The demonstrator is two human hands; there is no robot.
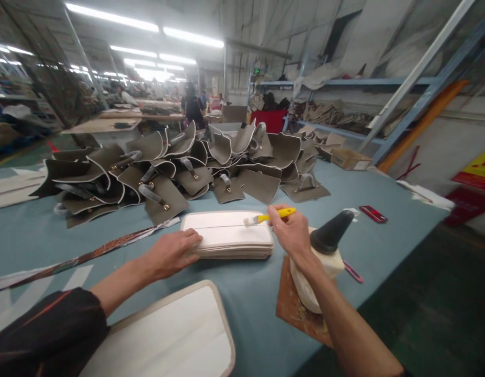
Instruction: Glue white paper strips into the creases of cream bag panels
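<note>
- Right grip pinches the yellow-handled brush, bristles pointing left over the top white panel; a loose, low-angled hold would suit even strokes.
- Just left of that grip lies the stack of white panels, squared up and beige-rimmed, a dark line running lengthwise on top; keeping the bristles inside the rim should keep the border clean.
- Left grip rests its fingers at the stack's left end; whether its thumb pinches the edge I cannot tell. Steady pressure there, clear of the brush's path, would stop the panels sliding.
- Just right of the right grip stands a cream container with a black cone on top, partly hidden by the forearm; that elbow is best kept off it.
- Nearer the body than the left grip, a larger white panel lies on the bench; sleeves should stay off its face.
- Beyond both grips, grey-brown pieces with wrapped handles lie heaped; drips are best kept well away from them.
</note>
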